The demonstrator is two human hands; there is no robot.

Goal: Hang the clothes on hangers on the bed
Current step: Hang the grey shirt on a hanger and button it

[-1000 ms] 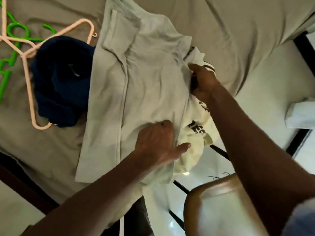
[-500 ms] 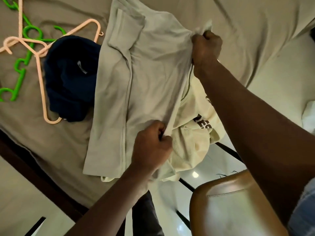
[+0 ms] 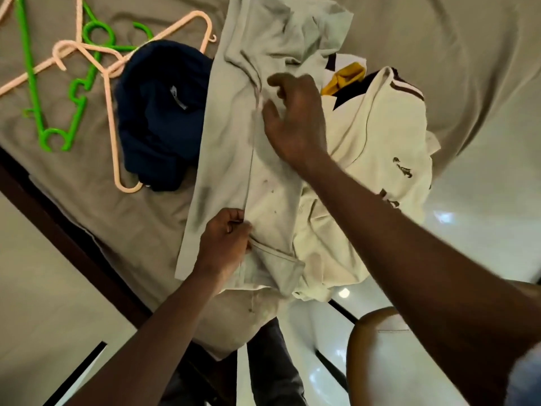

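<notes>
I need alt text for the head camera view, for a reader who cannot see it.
A person's left hand grips a pale grey shirt on a bed; the right hand hovers open over it. A cream shirt lies to its right, a navy garment and plastic hangers to its left.

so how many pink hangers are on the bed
2. One pink hanger lies with its arms round the navy garment; the other crosses its hook, running off the top-left edge. More may hide under the clothes.

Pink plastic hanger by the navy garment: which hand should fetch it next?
Probably right: the right hand is open above the pale grey shirt, while the left hand grips that shirt's edge. The pink plastic hanger lies left, though.
</notes>
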